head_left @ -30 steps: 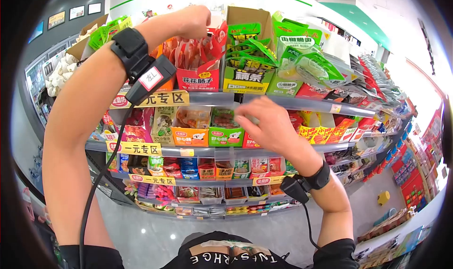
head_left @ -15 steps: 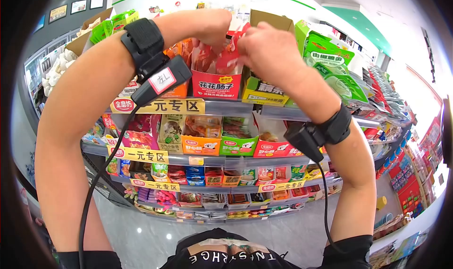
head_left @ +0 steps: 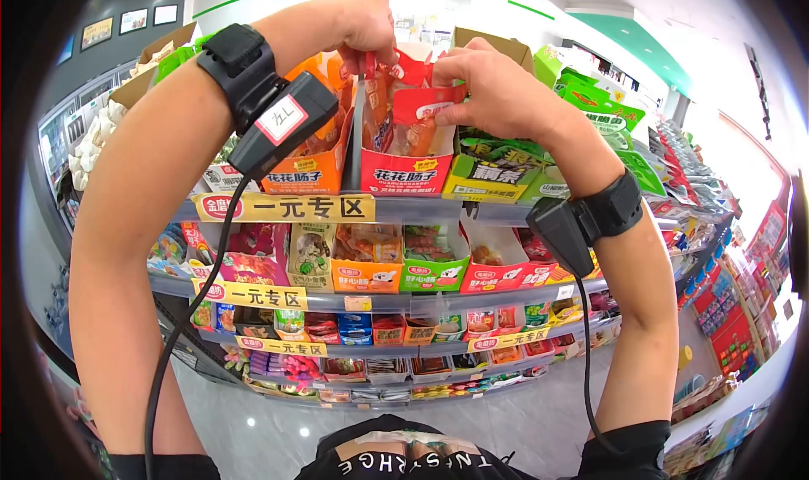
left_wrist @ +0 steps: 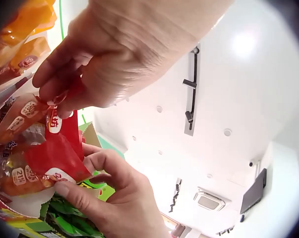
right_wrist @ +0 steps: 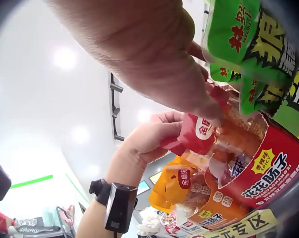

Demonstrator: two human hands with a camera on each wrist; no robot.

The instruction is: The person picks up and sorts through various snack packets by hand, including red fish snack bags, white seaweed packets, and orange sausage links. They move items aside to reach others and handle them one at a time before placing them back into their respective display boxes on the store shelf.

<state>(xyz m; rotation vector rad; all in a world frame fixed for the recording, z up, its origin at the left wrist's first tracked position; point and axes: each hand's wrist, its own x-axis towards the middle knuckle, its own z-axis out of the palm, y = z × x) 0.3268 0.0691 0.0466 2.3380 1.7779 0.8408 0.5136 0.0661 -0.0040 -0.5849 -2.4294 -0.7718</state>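
Both hands are over a red display box of red-topped sausage packets on the top shelf. The left hand pinches the red top of one packet at the box's left side; in the left wrist view its fingertips close on that packet. My right hand pinches the red top of another packet, thumb in front, as the left wrist view also shows with the packet tilted. The packets' lower parts sit inside the box. An orange box stands to its left, a green-yellow box to its right.
Lower shelves hold rows of small snack boxes, among them an orange one and a green one. Yellow label strips line the shelf edges. Green packets stand farther right on the top shelf.
The right hand has moved up from in front of the shelf to the red box and taken hold of a packet top. The left hand has moved slightly right over that box, and the view has shifted.
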